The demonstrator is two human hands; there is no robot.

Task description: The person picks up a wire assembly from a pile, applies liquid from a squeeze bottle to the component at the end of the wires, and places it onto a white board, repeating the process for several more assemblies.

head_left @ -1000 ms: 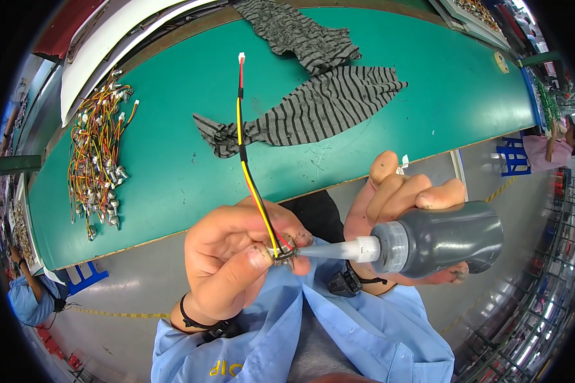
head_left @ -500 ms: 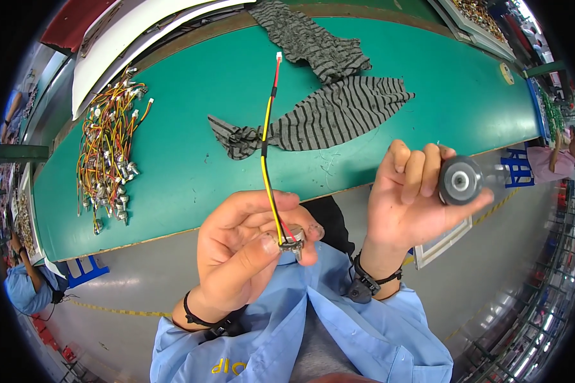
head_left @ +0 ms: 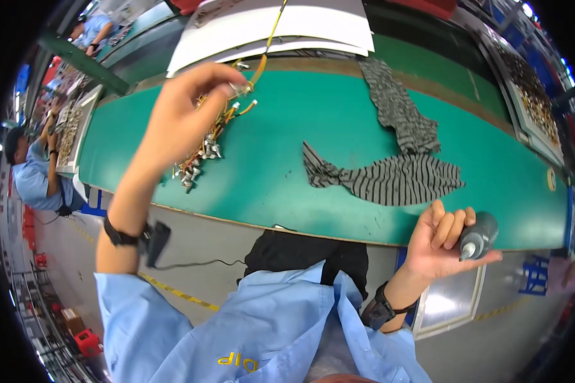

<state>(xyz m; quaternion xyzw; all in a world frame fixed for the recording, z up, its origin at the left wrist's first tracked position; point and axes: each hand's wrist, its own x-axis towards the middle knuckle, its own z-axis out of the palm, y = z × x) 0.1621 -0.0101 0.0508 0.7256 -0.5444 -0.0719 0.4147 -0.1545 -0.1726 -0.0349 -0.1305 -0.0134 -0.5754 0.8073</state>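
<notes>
Left hand [head_left: 188, 118] swings away from the chest to the wire pile [head_left: 207, 150]

Half a second ago both hands were close before the person's chest; now the left reaches over the counter [head_left: 268, 179] toward its far edge. Its fingers look pinched on the small wired part [head_left: 262, 64], blurred, whose yellow lead rises past the far edge, across the white panels [head_left: 275, 41]. Below and beside that hand, partly hidden by it, lies the pile of similar leads with metal ends.

Beyond the near edge's right portion, the right hand [head_left: 431, 246] keeps its curled hold on the dark bottle [head_left: 482, 231], which has turned so its pale tip faces the camera. Part and bottle are thus well apart, each hand occupied separately.

Between the hands, right of the counter's middle, lies a striped cloth [head_left: 406, 180]; a darker cloth [head_left: 399, 105] runs from it to the far edge. Near the right edge sits a tape roll [head_left: 551, 179].
</notes>
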